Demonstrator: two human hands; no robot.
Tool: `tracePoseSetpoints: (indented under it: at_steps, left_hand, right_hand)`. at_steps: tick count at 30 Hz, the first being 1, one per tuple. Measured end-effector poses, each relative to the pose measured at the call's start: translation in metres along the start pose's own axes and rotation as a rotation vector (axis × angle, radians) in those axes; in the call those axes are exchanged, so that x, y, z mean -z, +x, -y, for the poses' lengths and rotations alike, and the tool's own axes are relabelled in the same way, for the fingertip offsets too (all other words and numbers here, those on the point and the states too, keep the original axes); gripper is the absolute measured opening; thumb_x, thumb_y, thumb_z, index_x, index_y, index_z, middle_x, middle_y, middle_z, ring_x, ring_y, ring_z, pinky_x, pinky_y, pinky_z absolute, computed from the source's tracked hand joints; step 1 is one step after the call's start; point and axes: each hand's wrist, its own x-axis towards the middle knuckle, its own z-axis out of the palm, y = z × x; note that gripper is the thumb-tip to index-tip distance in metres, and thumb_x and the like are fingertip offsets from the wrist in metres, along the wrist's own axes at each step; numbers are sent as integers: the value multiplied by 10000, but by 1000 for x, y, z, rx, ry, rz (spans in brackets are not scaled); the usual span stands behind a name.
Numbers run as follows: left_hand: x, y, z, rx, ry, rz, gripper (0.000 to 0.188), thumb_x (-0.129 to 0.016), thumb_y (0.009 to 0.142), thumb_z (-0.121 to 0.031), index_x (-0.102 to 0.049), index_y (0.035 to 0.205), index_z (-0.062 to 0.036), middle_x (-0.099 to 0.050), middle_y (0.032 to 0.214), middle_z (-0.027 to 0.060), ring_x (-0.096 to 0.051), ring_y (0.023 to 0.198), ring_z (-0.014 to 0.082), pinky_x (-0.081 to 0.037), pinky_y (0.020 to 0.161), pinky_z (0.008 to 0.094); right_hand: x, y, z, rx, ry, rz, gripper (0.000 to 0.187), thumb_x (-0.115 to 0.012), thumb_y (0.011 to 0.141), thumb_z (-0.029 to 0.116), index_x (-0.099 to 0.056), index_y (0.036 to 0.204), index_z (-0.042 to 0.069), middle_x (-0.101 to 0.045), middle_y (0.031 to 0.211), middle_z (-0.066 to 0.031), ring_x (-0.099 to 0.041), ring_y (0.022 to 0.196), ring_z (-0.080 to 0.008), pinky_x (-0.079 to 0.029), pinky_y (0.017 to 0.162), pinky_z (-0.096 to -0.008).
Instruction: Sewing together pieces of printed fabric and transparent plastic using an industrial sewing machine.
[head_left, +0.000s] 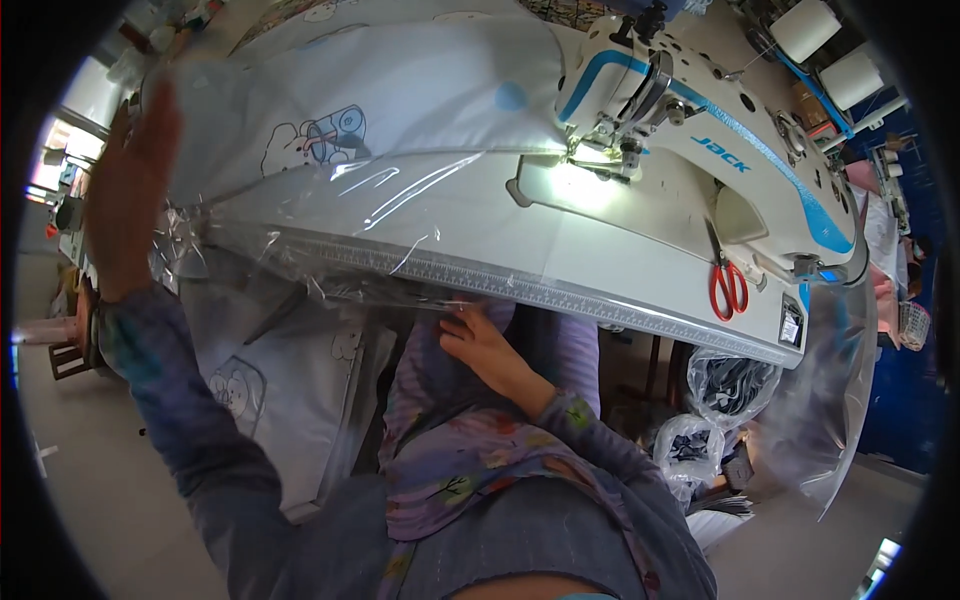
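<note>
A worker's left hand (128,195), fingers spread flat, smooths a clear plastic sheet (380,190) at a sewing machine (690,150) while the right hand (480,345) pinches its near edge.

**A bright sewing workshop**

A white worktable (600,255) carries a white and blue sewing machine (700,120), its small lamp glowing. Red-handled scissors (729,288) lie near the table edge. Two large white thread cones (828,50) stand behind (upper right). The pale grey floor (90,480) spreads below; daylight enters at left.
</note>
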Motion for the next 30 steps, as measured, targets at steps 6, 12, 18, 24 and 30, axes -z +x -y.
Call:
tracePoseSetpoints:
  at_steps: [6,12,18,24,30]
  left_hand:
    - [-53,-83,-52,1180,-1686,-435,567,-588,984,-126,-383,1494,12,-487,1461,208,-516,1304,307,-427,1073,372]
    - [-140,-244,-183,1598,-939,-220,691,-774,847,-373,-558,1282,118,-573,1257,322,-563,1157,448,-441,1019,497]
    - [-105,-201,-195,1773,-922,-288,738,-769,872,-401,-477,1351,79,-461,1350,267,-535,1145,370,-482,932,469]
    - [-133,-263,-243,2161,-2039,-647,500,-713,905,-108,-499,1346,-12,-555,1101,106,-614,895,211,-530,758,347]
    - [-133,-244,-268,1446,-1740,13,898,-642,843,107,-238,1603,-149,-551,1142,155,-624,974,242,-541,831,336]
  right_hand:
    - [11,28,-32,154,84,-170,717,-616,958,24,-250,1564,143,-340,1530,-95,-443,1301,-208,-425,1064,-341]
    - [-23,54,-37,131,352,-313,289,-625,975,158,-536,1250,144,-556,1236,-4,-555,1172,-159,-470,1028,-491]
    - [-43,65,-37,-109,584,-264,173,-670,954,159,-602,1106,114,-612,1128,-30,-587,1152,-214,-510,1008,-482]
    - [-54,64,-48,-100,537,-188,273,-692,966,202,-579,1165,53,-589,1179,-91,-582,1160,-225,-527,1015,-419]
    - [-74,63,-53,-116,242,-145,610,-737,933,275,-403,1385,38,-450,1345,-143,-549,1194,-252,-535,1001,-431]
